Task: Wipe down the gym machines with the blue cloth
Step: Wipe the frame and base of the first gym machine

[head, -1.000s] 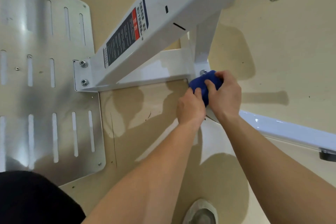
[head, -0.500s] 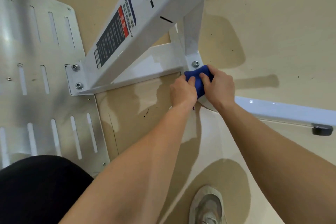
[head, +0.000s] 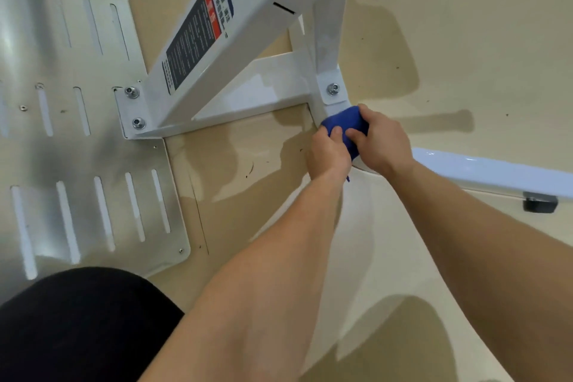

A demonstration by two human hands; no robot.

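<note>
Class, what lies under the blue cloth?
The white machine frame, beside a bolt. The left hand and right hand grip the blue cloth, so the surface directly beneath is hidden.

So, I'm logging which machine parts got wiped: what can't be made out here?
Head view:
- blue cloth: mostly covered by the left hand and right hand, as is the surface under it.
- warning label: print too small to read.
- sloping beam: cut off by the top edge.
- low white bar: runs off the right edge.
- metal plate: its near corner hidden by black clothing.
</note>
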